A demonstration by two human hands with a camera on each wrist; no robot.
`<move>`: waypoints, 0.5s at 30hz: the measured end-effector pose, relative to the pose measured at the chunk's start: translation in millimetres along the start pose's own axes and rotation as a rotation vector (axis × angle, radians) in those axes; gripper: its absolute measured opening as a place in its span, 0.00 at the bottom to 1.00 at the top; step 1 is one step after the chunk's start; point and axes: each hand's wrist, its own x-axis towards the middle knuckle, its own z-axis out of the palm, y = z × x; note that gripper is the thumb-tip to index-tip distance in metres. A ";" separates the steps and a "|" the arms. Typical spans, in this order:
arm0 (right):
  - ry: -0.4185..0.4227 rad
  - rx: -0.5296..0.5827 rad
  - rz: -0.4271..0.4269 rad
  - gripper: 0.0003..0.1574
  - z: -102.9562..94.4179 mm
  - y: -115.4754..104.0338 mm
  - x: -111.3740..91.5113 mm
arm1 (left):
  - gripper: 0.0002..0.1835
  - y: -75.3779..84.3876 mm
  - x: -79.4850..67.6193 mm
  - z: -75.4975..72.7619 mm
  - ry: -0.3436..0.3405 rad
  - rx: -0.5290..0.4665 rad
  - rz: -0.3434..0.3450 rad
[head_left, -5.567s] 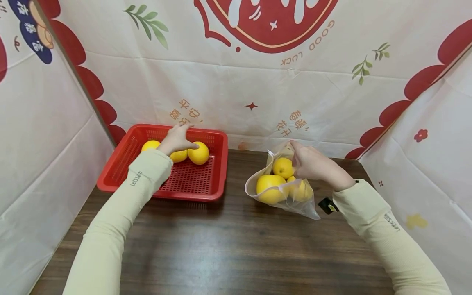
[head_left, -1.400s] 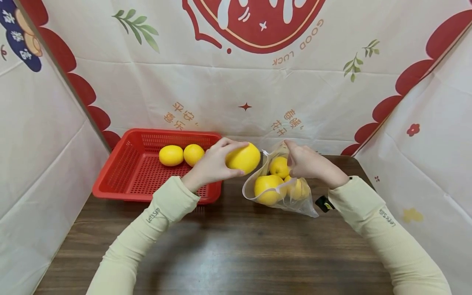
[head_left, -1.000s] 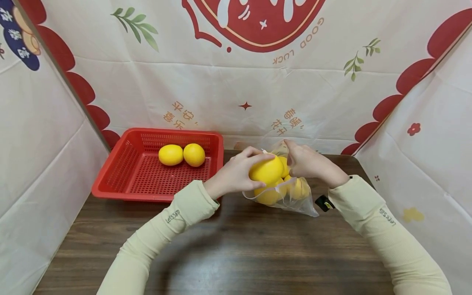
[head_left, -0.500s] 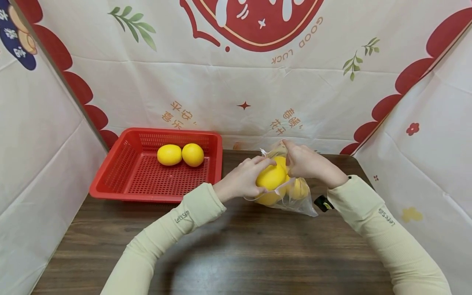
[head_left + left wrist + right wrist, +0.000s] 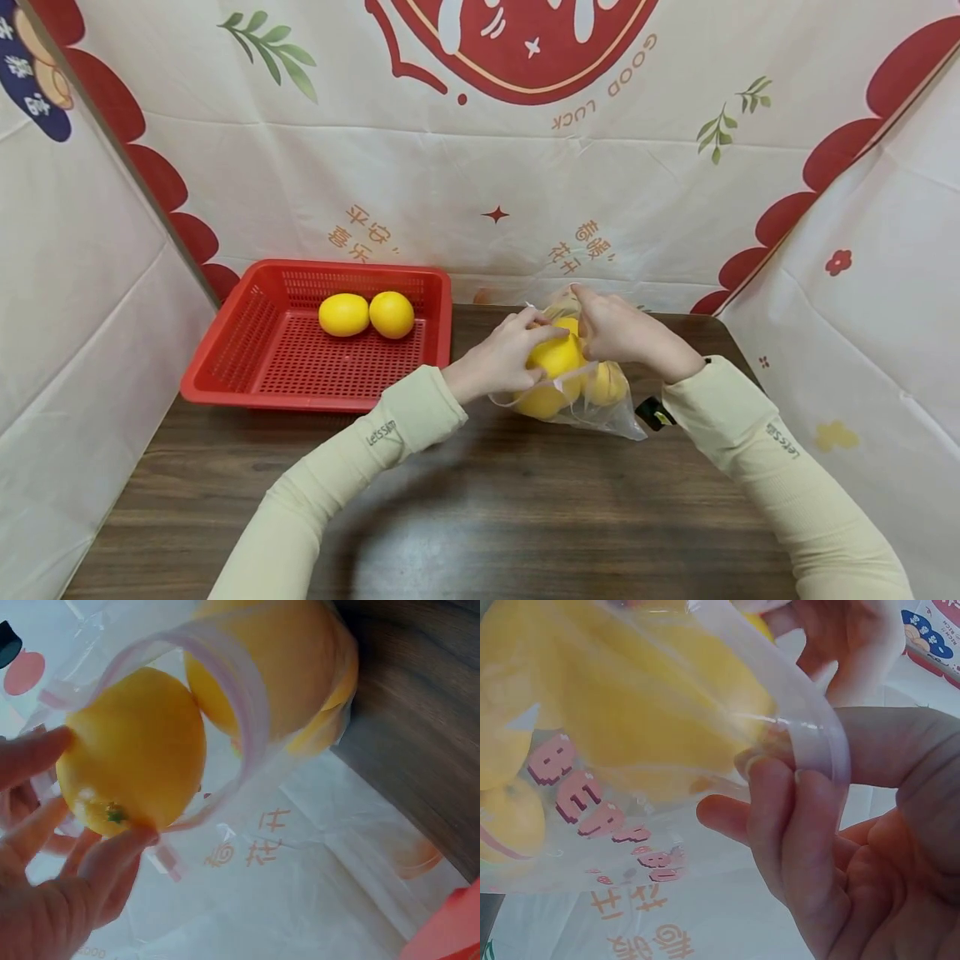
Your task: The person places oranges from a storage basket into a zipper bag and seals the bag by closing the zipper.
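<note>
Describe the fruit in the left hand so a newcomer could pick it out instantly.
On the wooden table, right of the red basket, sits a clear plastic bag. At its open mouth, the left hand holds one yellow fruit. Unlike its neighbours, it is gripped by a hand, and its small green stem spot shows in the left wrist view.

Taken from the centre of the table (image 5: 480, 508): basket (image 5: 322, 373) at 10 o'clock, two loose fruits (image 5: 343, 316) touching inside, toward its 2 o'clock. Bag (image 5: 611, 423) at 2 o'clock, bagged fruits (image 5: 551, 358) within. Left hand (image 5: 504, 356) at the bag's 9 o'clock, right hand (image 5: 618, 331) at its 2 o'clock. Backdrop (image 5: 450, 179) behind, 12 o'clock.
</note>
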 end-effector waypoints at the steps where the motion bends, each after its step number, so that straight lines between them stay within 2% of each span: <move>1: -0.001 0.000 0.004 0.54 -0.1 0.1 0.0 | 0.23 -0.1 1.0 0.7 0.030 0.016 0.004; 4: -0.004 0.005 0.017 0.53 -0.4 -0.1 -0.3 | 0.16 0.1 3.7 2.8 0.122 0.077 0.005; 6: 0.000 0.005 0.024 0.53 0.3 -0.3 -0.5 | 0.12 0.2 5.6 4.0 0.152 0.110 0.002; 10: 0.006 0.003 0.034 0.54 1.3 0.4 -0.8 | 0.11 -1.5 10.9 5.1 0.118 0.112 0.006; 13: 0.003 0.006 0.032 0.55 1.8 2.1 -0.9 | 0.14 -2.4 10.9 1.3 0.078 0.063 -0.022; 15: 0.002 0.009 0.031 0.56 0.8 3.2 -1.0 | 0.16 -3.8 9.3 -4.1 0.080 0.036 -0.049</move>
